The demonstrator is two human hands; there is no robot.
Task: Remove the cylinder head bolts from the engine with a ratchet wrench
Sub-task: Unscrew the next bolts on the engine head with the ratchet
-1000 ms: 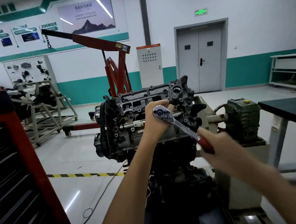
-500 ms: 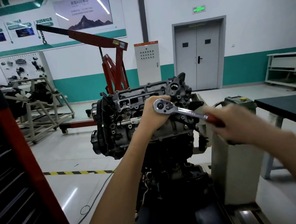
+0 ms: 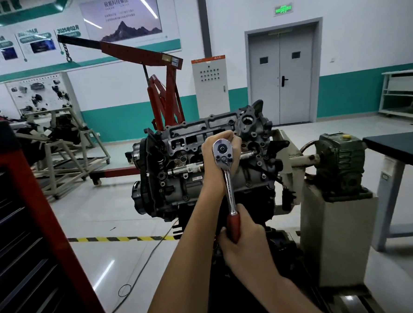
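A dark engine (image 3: 175,169) sits tilted on a stand, its cylinder head face turned toward me. A chrome ratchet wrench (image 3: 226,172) with a red handle stands against that face, head up, handle pointing down. My left hand (image 3: 214,164) wraps round the ratchet head from behind and holds it against the cylinder head. My right hand (image 3: 243,243) grips the red handle below the engine. The bolt under the ratchet head is hidden by the tool and my left hand.
A red tool cabinet (image 3: 22,229) fills the lower left. A green gearbox (image 3: 340,162) on a grey pedestal (image 3: 336,237) carries the engine stand at right, beside a dark table (image 3: 399,146). A red engine crane (image 3: 161,90) stands behind. A cable (image 3: 146,261) lies on the floor.
My right hand has swung the ratchet handle from pointing right to pointing straight down. My left hand stays on the ratchet head.
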